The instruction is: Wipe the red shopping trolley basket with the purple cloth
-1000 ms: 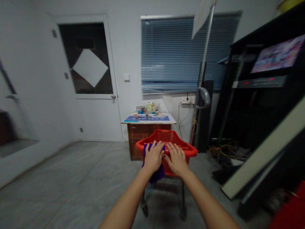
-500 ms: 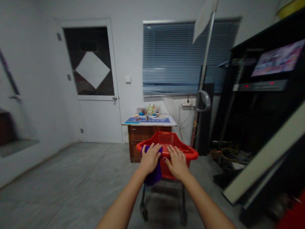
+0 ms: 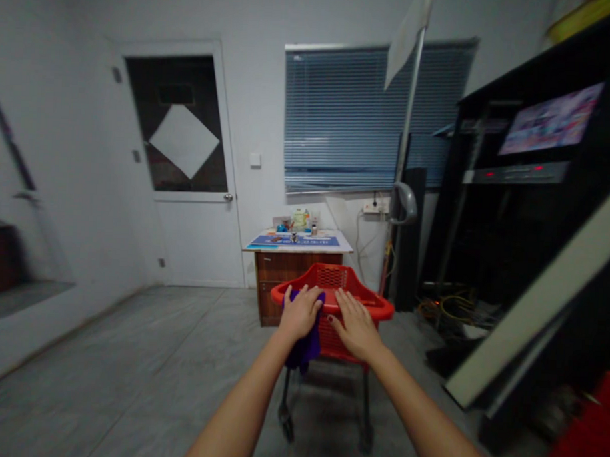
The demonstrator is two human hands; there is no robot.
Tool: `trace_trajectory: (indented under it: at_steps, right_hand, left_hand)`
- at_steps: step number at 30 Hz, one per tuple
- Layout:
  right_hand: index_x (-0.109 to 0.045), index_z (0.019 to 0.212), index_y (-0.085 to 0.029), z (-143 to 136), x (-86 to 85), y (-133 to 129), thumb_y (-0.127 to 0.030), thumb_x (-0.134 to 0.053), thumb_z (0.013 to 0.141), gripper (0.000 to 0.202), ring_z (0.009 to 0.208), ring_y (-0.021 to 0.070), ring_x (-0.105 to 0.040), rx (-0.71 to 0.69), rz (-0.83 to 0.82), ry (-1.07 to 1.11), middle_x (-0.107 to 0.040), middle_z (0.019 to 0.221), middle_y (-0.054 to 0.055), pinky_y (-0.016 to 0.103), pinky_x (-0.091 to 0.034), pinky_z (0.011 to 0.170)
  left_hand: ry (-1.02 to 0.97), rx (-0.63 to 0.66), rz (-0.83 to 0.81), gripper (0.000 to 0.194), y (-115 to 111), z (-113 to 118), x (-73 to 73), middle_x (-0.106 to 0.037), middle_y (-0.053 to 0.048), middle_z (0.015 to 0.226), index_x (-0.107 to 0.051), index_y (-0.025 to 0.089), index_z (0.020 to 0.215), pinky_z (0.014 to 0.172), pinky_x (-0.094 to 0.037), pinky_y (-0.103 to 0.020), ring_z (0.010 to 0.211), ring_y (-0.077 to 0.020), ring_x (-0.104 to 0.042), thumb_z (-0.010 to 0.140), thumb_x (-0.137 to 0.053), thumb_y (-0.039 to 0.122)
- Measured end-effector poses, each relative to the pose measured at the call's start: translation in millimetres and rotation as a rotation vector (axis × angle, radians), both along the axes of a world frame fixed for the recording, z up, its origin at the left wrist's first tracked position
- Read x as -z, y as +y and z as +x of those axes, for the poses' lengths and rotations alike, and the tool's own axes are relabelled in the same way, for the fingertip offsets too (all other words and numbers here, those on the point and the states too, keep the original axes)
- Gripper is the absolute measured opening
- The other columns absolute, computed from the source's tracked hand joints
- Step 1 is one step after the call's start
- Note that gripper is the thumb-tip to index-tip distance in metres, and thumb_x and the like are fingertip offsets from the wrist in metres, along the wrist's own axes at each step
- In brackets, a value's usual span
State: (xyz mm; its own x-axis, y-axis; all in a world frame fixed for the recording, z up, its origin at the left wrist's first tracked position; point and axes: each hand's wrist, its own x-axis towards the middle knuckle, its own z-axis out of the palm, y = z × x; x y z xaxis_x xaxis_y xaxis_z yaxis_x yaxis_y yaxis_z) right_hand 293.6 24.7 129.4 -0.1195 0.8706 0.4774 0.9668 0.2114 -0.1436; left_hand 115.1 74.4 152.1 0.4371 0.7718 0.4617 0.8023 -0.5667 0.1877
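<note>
A red shopping cart with a meshed plastic basket stands in front of me. My left hand rests on the left part of its near rim, fingers bent over a purple cloth that hangs down the basket's outside. On the middle of the same rim lies my right hand, palm down, with its fingers stretched forward and nothing in it. The two hands are a small distance apart. The cloth's upper part is partly covered by my left hand.
Beyond the cart, a wooden desk carries small items. A white door is at left. On the right stand a metal pole, a black rack with a lit screen, cables on the floor and a leaning pale board.
The purple cloth's lower end has shifted slightly left and hangs more crumpled. Both hands stay on the cart's rim. The view has shifted very slightly.
</note>
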Motion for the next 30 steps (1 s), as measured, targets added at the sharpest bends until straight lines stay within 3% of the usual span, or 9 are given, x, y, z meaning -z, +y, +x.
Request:
trace_trajectory:
  at_steps: [7, 13, 19, 25, 30]
  right_hand:
    - [-0.034, 0.145, -0.016, 20.1, 10.3, -5.6, -0.051, -0.034, 0.095, 0.061, 0.139, 0.0232, -0.030, 0.044, 0.064, 0.004, -0.038, 0.149, 0.009, 0.045, -0.020, 0.113]
    - [-0.035, 0.145, -0.017, 17.8, 13.0, -4.7, -0.051, -0.035, 0.094, 0.061, 0.138, 0.0227, -0.032, 0.021, 0.065, 0.011, -0.039, 0.149, 0.009, 0.045, -0.020, 0.113]
    - [-0.031, 0.147, -0.019, 16.3, 12.9, -4.8, -0.052, -0.037, 0.094, 0.063, 0.138, 0.0234, -0.031, 0.012, 0.062, 0.001, -0.039, 0.149, 0.009, 0.045, -0.020, 0.113]
    - [-0.027, 0.148, -0.021, 19.0, 15.2, -3.6, -0.054, -0.037, 0.093, 0.065, 0.138, 0.0233, -0.031, 0.005, 0.066, -0.009, -0.037, 0.150, 0.008, 0.045, -0.020, 0.113]
    - [-0.028, 0.148, -0.020, 19.9, 13.0, -4.6, -0.056, -0.037, 0.093, 0.067, 0.138, 0.0232, -0.030, -0.004, 0.043, -0.011, -0.037, 0.150, 0.009, 0.045, -0.020, 0.113]
  left_hand:
    - [-0.051, -0.063, -0.002, 0.038, -3.8, 5.8, 2.8, -0.051, -0.001, 0.142, -0.047, 0.034, 0.134, 0.114, -0.008, -0.060, 0.136, -0.0234, -0.038, 0.099, -0.032, 0.031]
    - [0.015, 0.090, 0.006, 0.037, -9.3, 19.5, -6.1, -0.050, 0.001, 0.143, -0.045, 0.035, 0.135, 0.114, -0.006, -0.059, 0.138, -0.0216, -0.035, 0.099, -0.032, 0.034]
    - [-0.002, -0.067, -0.094, 0.039, 5.6, 8.5, -13.4, -0.052, 0.000, 0.142, -0.047, 0.034, 0.134, 0.113, -0.008, -0.063, 0.135, -0.0253, -0.039, 0.100, -0.029, 0.036]
    - [0.052, 0.052, -0.042, 0.038, 1.7, 14.9, -14.0, -0.053, 0.000, 0.141, -0.046, 0.036, 0.134, 0.114, -0.008, -0.059, 0.136, -0.0233, -0.039, 0.099, -0.030, 0.035]
    - [0.025, -0.040, -0.094, 0.039, 4.4, 18.4, -21.1, -0.057, -0.001, 0.136, -0.050, 0.033, 0.130, 0.112, -0.010, -0.062, 0.132, -0.0257, -0.045, 0.099, -0.027, 0.034]
